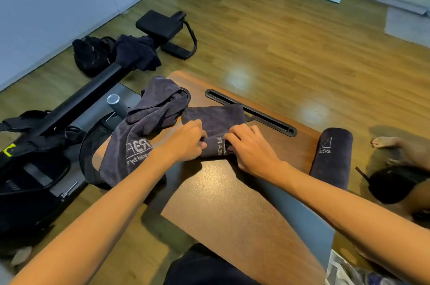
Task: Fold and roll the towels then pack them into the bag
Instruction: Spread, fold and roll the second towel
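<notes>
Grey towel (pixel 215 119) on the table (pixel 232 203), half rolled; left hand (pixel 186 140) and right hand (pixel 251 147) curl around its roll; black bag (pixel 93 54) lies on the floor, contents unclear.

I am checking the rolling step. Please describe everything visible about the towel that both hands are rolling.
The towel is dark grey, soft-looking cloth with pale printed letters. Its near end is a tight roll; the far part lies flat, folded, on the wooden table. The left hand and right hand grip the roll's ends. A loose towel touches its left edge.

Both forearms are bare, no sleeves showing; dark shorts (pixel 204 266) cover the lap, and the foot (pixel 384 141) is bare.
</notes>
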